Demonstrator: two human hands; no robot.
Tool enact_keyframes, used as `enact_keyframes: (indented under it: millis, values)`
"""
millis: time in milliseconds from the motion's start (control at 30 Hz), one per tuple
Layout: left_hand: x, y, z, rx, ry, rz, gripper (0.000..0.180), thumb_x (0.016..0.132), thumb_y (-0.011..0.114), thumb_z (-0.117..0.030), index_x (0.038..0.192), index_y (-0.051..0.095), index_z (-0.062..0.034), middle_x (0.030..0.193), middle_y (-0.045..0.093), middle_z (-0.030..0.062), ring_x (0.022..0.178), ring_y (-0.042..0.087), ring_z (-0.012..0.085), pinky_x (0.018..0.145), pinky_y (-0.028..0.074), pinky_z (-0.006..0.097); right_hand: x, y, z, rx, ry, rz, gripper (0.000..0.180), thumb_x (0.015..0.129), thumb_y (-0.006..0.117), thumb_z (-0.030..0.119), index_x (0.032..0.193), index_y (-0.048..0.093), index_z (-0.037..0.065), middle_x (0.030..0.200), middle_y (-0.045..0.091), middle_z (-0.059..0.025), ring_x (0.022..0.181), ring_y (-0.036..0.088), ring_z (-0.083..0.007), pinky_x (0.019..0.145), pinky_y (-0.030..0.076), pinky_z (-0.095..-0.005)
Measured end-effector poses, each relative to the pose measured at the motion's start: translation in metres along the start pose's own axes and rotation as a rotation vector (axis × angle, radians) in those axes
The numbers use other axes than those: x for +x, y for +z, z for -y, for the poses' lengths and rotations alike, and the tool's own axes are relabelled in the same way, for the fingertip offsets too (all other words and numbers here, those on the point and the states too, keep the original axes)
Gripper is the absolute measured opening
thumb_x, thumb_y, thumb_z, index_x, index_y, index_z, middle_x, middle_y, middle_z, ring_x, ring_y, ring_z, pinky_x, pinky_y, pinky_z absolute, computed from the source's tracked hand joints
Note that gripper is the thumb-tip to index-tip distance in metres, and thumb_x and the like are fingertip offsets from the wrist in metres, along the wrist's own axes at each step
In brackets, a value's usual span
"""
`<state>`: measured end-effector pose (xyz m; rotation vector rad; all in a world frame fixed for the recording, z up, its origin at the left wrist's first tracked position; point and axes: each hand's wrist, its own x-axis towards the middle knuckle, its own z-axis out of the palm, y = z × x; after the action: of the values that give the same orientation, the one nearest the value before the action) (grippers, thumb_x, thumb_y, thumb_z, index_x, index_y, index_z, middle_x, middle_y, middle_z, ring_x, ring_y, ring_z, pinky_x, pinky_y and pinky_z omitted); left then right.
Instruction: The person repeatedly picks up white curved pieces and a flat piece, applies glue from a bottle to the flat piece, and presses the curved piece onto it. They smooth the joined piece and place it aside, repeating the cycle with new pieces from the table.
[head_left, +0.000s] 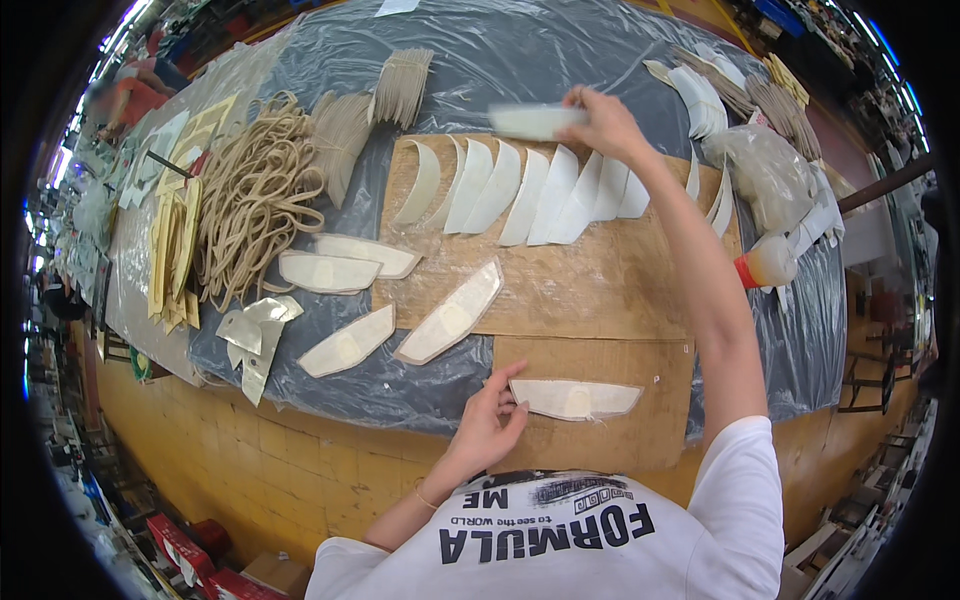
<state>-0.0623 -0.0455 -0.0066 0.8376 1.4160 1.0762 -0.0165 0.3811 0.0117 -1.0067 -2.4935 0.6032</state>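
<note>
Left hand [490, 420] rests open on small brown board [600, 440] at table's near edge, fingertips touching left tip of one cream crescent piece [575, 398]. Right hand [605, 122] reaches to far edge of large brown board [560, 280], pinching one blurred white piece [530, 120] above row of about nine overlapping white crescents [530, 190]. Four more cream pieces [400, 300] lie at large board's left edge, on grey plastic sheet [520, 60]. One tan cord tangle [255, 195] at table's left side. One orange-capped bottle [765, 262] at right. Bare board between row and near piece.
</note>
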Motion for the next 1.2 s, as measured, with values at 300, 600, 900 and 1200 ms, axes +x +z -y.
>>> enact_keyframes:
  millis: [300, 600, 900, 1200]
  values:
    - [-0.009, 0.009, 0.017, 0.12, 0.257, -0.173, 0.056, 0.084, 0.06, 0.007, 0.137, 0.042, 0.0028, 0.123, 0.054, 0.0163, 0.112, 0.058, 0.0207, 0.095, 0.051, 0.031, -0.13, -0.127, 0.048, 0.939, 0.039, -0.147, 0.033, 0.093, 0.054, 0.01, 0.123, 0.055, -0.005, 0.116, 0.06, -0.0113, 0.105, 0.06, -0.0229, 0.092, 0.05, -0.0327]
    - [-0.014, 0.011, -0.02, 0.678, 0.754, -0.272, 0.074, 0.067, 0.088, -0.02, 0.131, 0.053, -0.0071, 0.141, 0.041, 0.0188, 0.131, 0.044, 0.0347, 0.104, 0.041, 0.042, -0.344, -0.106, 0.145, 0.532, -0.033, -0.042, 0.077, 0.063, 0.068, -0.007, 0.137, 0.048, -0.008, 0.123, 0.059, -0.0238, 0.109, 0.062, -0.0318, 0.093, 0.051, -0.0373]
    - [-0.015, 0.039, -0.029, 0.434, 0.55, 0.159, 0.052, 0.079, 0.069, 0.006, 0.129, 0.057, -0.0048, 0.105, 0.07, 0.0114, 0.083, 0.071, 0.0234, 0.069, 0.057, 0.032, -0.369, -0.074, 0.189, 0.149, 0.016, -0.081, 0.055, 0.067, 0.079, 0.006, 0.121, 0.065, 0.004, 0.083, 0.061, -0.0086, 0.062, 0.058, -0.022, 0.064, 0.047, -0.0372]
    - [-0.025, 0.029, -0.006, -0.481, 0.013, 0.096, 0.029, 0.091, 0.059, 0.006, 0.119, 0.052, 0.005, 0.102, 0.066, 0.0133, 0.092, 0.069, 0.0205, 0.077, 0.058, 0.027, -0.384, -0.042, 0.149, 0.542, 0.375, 0.059, 0.025, 0.083, 0.077, 0.01, 0.104, 0.068, -0.001, 0.078, 0.067, -0.0076, 0.067, 0.062, -0.0153, 0.063, 0.048, -0.0257]
